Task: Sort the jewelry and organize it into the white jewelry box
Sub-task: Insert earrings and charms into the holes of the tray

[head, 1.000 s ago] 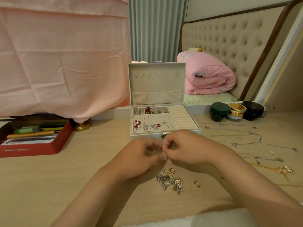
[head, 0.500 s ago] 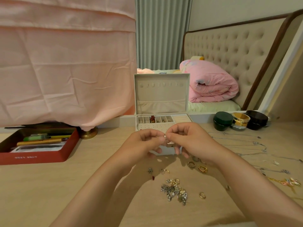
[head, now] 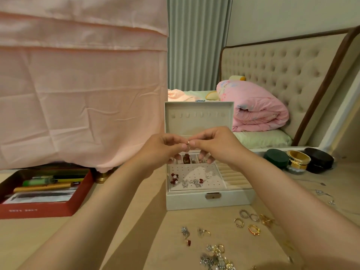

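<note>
Your left hand (head: 163, 151) and right hand (head: 216, 147) are together, raised over the open white jewelry box (head: 210, 200). The fingertips of both pinch one small gold-coloured piece (head: 188, 142) between them. I judge you hold it up there to inspect it or work its fastening before seating it. It is too small to tell its long axis or which way it points.

The box sits on the pale wooden desk (head: 136, 230) with its long side running left to right. Its latch faces you and its lid stands upright behind, so every compartment opens toward your reach. Red and silver earrings (head: 187, 181) sit on its perforated panel. Loose gold and silver rings (head: 251, 221) and a mixed heap of jewelry (head: 216, 259) lie on the desk nearer you.
</note>
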The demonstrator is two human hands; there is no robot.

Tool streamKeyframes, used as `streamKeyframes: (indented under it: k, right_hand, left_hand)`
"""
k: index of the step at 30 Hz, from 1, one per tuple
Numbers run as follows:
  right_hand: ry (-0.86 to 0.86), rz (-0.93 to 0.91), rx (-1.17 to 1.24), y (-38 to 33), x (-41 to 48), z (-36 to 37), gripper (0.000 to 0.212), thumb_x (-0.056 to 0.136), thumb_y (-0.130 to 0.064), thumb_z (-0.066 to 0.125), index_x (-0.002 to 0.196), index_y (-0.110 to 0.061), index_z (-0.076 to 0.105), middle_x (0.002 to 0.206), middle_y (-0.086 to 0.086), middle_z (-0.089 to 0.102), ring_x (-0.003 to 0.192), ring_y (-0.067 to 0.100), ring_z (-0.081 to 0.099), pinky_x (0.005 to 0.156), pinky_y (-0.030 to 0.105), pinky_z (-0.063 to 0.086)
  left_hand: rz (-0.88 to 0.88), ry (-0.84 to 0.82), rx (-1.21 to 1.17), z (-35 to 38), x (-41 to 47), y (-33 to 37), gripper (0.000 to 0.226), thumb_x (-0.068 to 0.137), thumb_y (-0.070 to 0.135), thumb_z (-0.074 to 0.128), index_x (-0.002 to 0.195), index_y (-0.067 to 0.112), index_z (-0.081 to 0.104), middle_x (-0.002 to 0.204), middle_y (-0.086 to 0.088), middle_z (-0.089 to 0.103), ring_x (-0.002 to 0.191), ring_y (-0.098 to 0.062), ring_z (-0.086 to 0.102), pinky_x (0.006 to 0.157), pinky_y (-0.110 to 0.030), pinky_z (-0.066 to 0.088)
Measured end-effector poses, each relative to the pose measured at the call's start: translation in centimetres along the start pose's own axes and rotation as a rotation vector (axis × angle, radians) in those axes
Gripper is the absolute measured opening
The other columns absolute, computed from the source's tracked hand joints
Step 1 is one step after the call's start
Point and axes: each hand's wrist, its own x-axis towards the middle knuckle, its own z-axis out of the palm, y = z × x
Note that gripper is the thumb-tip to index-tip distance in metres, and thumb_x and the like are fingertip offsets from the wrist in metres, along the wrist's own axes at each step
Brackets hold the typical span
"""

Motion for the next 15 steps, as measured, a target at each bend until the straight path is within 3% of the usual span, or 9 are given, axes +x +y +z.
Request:
streamKeyframes:
  k: [2, 4, 7, 9, 12, 15]
  right_hand:
    - [0.010, -0.005, -0.066, 0.1, 1.8, 0.4, 0.004, 0.090, -0.014, 0.076, 0.092, -0.013, 0.079, 0.077, 0.002, 0.076, 0.056, 0.013, 0.065, 0.043, 0.025, 0.047]
    - [0.018, -0.035, -0.176, 0.6, 3.4, 0.8, 0.004, 0.089, -0.018, 0.076, 0.087, -0.018, 0.079, 0.073, -0.002, 0.074, 0.059, 0.014, 0.066, 0.044, 0.025, 0.049]
    - [0.028, -0.094, -0.325, 1.5, 5.4, 1.5, 0.005, 0.086, -0.026, 0.079, 0.081, -0.028, 0.080, 0.075, -0.009, 0.074, 0.073, 0.010, 0.069, 0.073, 0.035, 0.060]
    - [0.003, -0.102, -0.362, 1.8, 6.3, 1.8, 0.008, 0.084, -0.026, 0.080, 0.078, -0.031, 0.080, 0.077, -0.012, 0.075, 0.080, 0.007, 0.070, 0.084, 0.038, 0.059]
    - [-0.004, -0.092, -0.458, 2.2, 7.2, 2.2, 0.016, 0.080, -0.030, 0.082, 0.069, -0.040, 0.077, 0.073, -0.022, 0.073, 0.082, 0.006, 0.070, 0.088, 0.042, 0.057]
    - [-0.062, -0.079, -0.590, 2.7, 7.7, 2.5, 0.011, 0.082, -0.029, 0.080, 0.073, -0.036, 0.079, 0.065, -0.024, 0.070, 0.076, 0.007, 0.069, 0.086, 0.042, 0.058]
  left_hand:
    - [0.004, 0.042, 0.020, -0.5, 1.3, -0.3, 0.011, 0.090, 0.013, 0.072, 0.099, 0.017, 0.075, 0.084, 0.002, 0.076, 0.062, -0.004, 0.063, 0.051, -0.013, 0.046]
    - [0.012, 0.085, 0.075, -0.9, 2.5, -0.9, 0.009, 0.088, 0.012, 0.073, 0.097, 0.015, 0.074, 0.083, 0.000, 0.077, 0.060, -0.005, 0.062, 0.055, -0.016, 0.048]
    - [0.064, 0.110, 0.231, -1.4, 3.9, -2.3, 0.005, 0.088, 0.016, 0.074, 0.091, 0.019, 0.076, 0.081, 0.000, 0.076, 0.062, -0.008, 0.063, 0.071, -0.029, 0.057]
    - [0.100, 0.123, 0.352, -1.6, 4.5, -3.1, 0.005, 0.088, 0.020, 0.073, 0.089, 0.023, 0.076, 0.077, 0.005, 0.073, 0.062, -0.005, 0.062, 0.071, -0.026, 0.055]
    - [0.124, 0.135, 0.450, -1.6, 5.0, -4.1, 0.006, 0.089, 0.024, 0.073, 0.087, 0.031, 0.073, 0.076, 0.010, 0.070, 0.058, 0.002, 0.058, 0.067, -0.021, 0.049]
    - [0.135, 0.127, 0.562, -1.2, 5.3, -4.8, 0.007, 0.085, 0.030, 0.075, 0.084, 0.033, 0.069, 0.076, 0.012, 0.071, 0.063, -0.001, 0.061, 0.066, -0.026, 0.052]
